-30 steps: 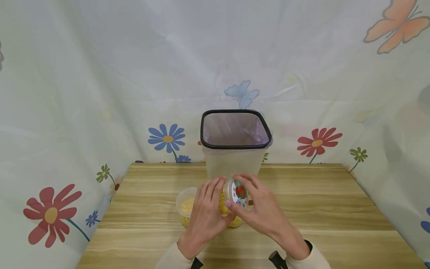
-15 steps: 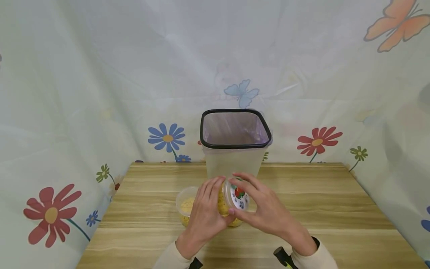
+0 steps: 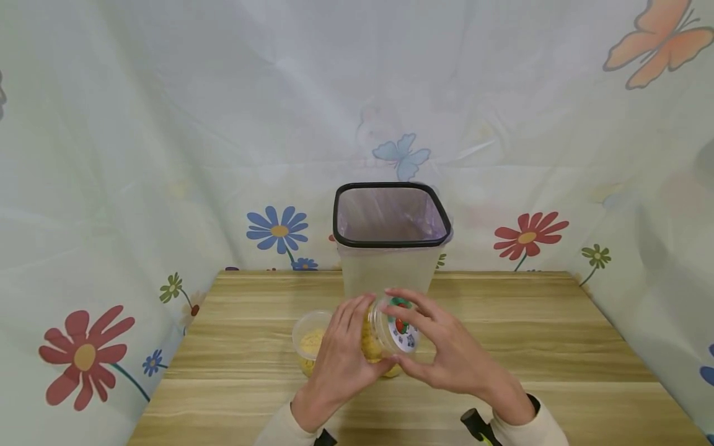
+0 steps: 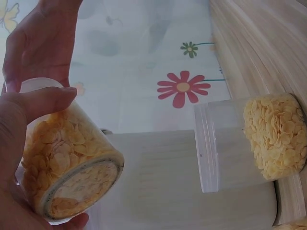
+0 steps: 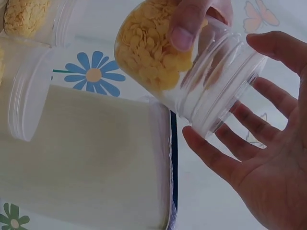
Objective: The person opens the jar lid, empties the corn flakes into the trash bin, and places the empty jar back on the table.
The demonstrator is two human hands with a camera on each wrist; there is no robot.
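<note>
My left hand [image 3: 339,359] grips a clear plastic jar [image 4: 64,148] of yellow flakes, tilted so its top points right. On that top is a round lid [image 3: 403,328] with a clear rim and a white label showing a red picture. The right hand [image 3: 454,347] holds this lid by its rim, thumb on one side and fingertips on the other, the palm well back from it. In the right wrist view the flakes [image 5: 144,45] lie toward the jar's base, and the part near the lid is see-through.
An open clear tub of flakes [image 3: 311,341] stands on the wooden table [image 3: 530,334] left of the hands. More yellow flakes [image 3: 393,370] show below the held jar, partly hidden. Behind stands a bin [image 3: 390,269] with a black rim and purple liner, before a flowered curtain [image 3: 279,111].
The right hand has moved slightly right and turned with the lid, whose label has rotated and shifted a little right. The left hand and jar have stayed nearly in place.
</note>
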